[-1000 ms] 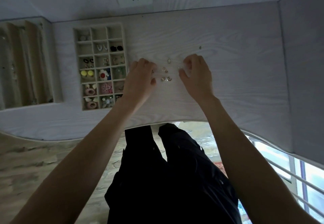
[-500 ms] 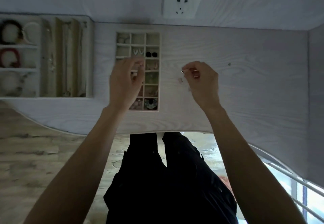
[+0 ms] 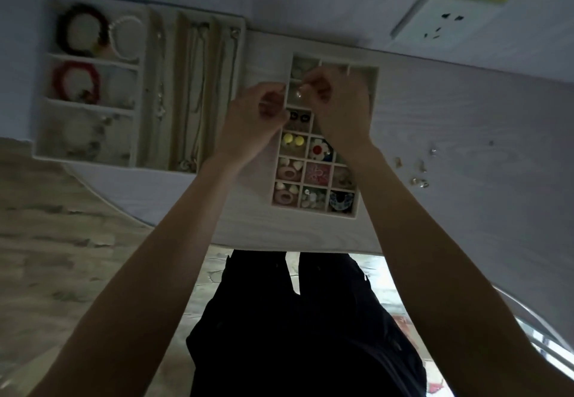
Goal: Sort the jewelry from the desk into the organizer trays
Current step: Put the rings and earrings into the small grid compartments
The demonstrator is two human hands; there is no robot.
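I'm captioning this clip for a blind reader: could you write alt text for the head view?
Both hands, left hand and right hand, meet over the upper cells of a small grid organizer tray on a pale desk, fingers curled as if pinching something tiny. A few loose earrings lie to its right, a larger bracelet and necklace tray to its left.

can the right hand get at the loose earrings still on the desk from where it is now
Probably yes. The loose earrings lie on bare desk to the right of the small organizer tray, with nothing over them. The right hand is over that tray, seemingly pinching something small, so it must drop that first.
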